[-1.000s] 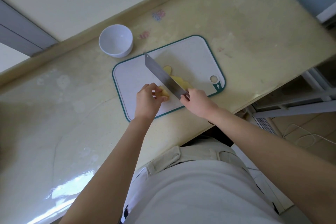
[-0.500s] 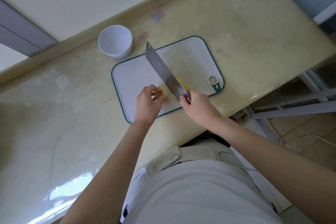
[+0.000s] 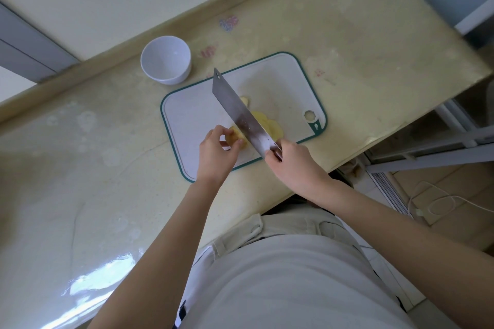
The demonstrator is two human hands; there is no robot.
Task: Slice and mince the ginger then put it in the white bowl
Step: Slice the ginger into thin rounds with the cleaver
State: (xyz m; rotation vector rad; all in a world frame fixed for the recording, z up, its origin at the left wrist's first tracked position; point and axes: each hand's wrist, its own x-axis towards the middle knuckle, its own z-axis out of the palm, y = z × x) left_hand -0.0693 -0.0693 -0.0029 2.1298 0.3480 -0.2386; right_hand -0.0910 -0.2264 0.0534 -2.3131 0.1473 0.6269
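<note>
A yellow ginger piece (image 3: 236, 135) sits on the white cutting board (image 3: 192, 109) with a green rim. My left hand (image 3: 216, 149) pinches this piece between thumb and fingers. My right hand (image 3: 294, 165) grips the handle of a cleaver (image 3: 240, 117), whose broad blade stands right beside the ginger piece, on its right. Cut ginger slices (image 3: 267, 123) lie on the board to the right of the blade, partly hidden by it. The empty white bowl (image 3: 166, 60) stands on the counter beyond the board's far left corner.
The cream counter (image 3: 80, 168) runs left and ends at an edge on the right (image 3: 401, 125). A raised ledge and wall lie behind the bowl. A white cable (image 3: 438, 203) lies on the floor at the right.
The cleaver blade has lifted and tilted slightly, staying beside the ginger. My left hand has kept its pinch on the piece with small finger shifts.
</note>
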